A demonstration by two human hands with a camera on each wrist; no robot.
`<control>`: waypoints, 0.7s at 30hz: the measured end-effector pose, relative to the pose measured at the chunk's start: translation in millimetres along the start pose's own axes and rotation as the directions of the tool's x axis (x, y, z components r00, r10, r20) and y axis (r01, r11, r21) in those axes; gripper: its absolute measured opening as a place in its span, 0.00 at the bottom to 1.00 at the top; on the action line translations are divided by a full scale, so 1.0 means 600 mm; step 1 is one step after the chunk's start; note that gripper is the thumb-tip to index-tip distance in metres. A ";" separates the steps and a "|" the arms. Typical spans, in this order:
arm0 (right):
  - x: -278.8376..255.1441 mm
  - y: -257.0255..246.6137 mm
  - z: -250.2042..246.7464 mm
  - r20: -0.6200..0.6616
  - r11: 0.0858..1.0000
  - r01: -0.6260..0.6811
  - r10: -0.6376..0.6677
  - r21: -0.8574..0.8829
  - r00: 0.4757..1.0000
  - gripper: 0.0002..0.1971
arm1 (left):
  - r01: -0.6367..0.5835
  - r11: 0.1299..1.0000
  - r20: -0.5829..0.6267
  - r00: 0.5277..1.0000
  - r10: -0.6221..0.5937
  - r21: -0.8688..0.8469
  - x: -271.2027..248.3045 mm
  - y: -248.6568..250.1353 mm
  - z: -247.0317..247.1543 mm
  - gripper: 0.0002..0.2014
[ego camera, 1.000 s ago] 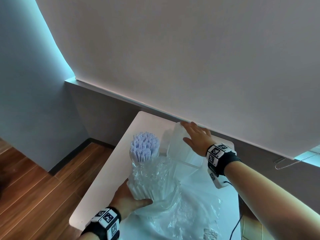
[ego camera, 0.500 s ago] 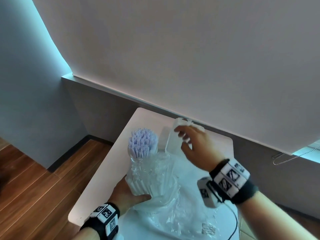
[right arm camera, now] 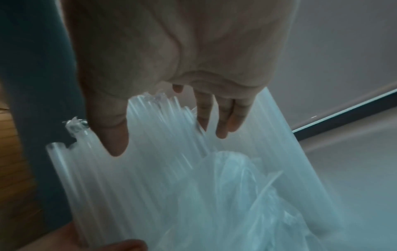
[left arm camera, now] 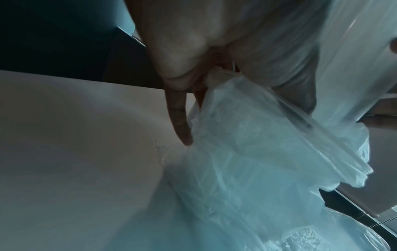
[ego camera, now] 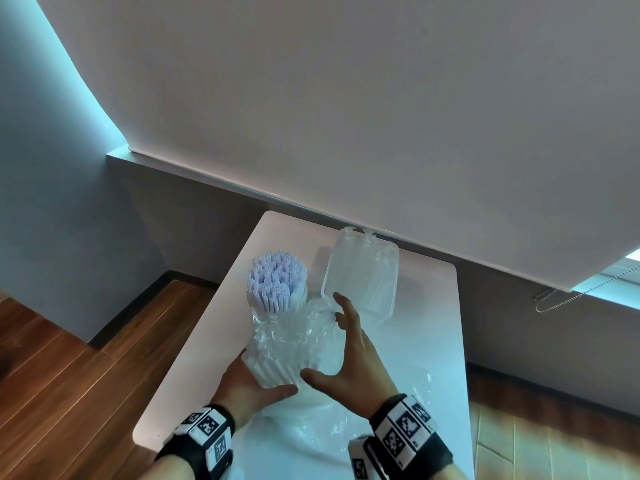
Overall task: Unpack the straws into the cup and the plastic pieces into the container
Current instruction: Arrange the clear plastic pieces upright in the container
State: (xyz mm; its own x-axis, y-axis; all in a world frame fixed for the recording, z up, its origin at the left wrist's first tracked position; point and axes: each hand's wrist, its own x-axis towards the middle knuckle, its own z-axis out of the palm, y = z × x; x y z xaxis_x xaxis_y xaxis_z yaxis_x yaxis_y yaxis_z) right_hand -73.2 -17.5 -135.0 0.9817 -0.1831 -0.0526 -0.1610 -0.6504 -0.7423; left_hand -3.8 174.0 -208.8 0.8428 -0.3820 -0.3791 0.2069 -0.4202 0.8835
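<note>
**Right hand closing in on the wrapped straws**

The left hand (ego camera: 254, 388) grasps the lower end of one wrapped bundle of straws (ego camera: 277, 289), its long axis running up and away from the palm. The right hand (ego camera: 341, 358), fingers spread and released, hovers just right of the wrapping (ego camera: 298, 336), holding nothing. One clear container (ego camera: 362, 271) stands beyond its fingertips. I cannot make out a cup.

A home or office room: wood-plank floor (ego camera: 52, 368), roller blind (ego camera: 346, 116), small white table (ego camera: 429, 306).
</note>
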 end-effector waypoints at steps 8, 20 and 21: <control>0.001 0.028 0.007 -0.182 0.979 0.068 -0.033 0.190 0.983 0.31 | 0.006 1.000 -0.003 1.000 -0.006 0.004 0.007 -0.012 -0.003 0.41; 0.012 0.003 0.045 -0.343 0.973 0.142 -0.072 0.183 0.937 0.21 | 0.052 0.999 -0.030 0.998 -0.052 0.012 0.008 -0.016 0.000 0.41; 0.014 0.003 0.048 -0.361 0.975 0.151 -0.083 0.164 0.929 0.21 | 0.060 0.998 -0.031 0.998 -0.060 0.014 0.009 -0.018 0.000 0.43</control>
State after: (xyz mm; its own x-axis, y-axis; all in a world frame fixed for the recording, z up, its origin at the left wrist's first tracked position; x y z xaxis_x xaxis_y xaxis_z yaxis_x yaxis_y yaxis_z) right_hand -62.5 1.1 -156.1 0.8887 -0.3816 0.2541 0.0082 -0.5408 -0.8411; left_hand -1.7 176.7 -220.4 0.8438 -0.3306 -0.4227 0.2504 -0.4542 0.8550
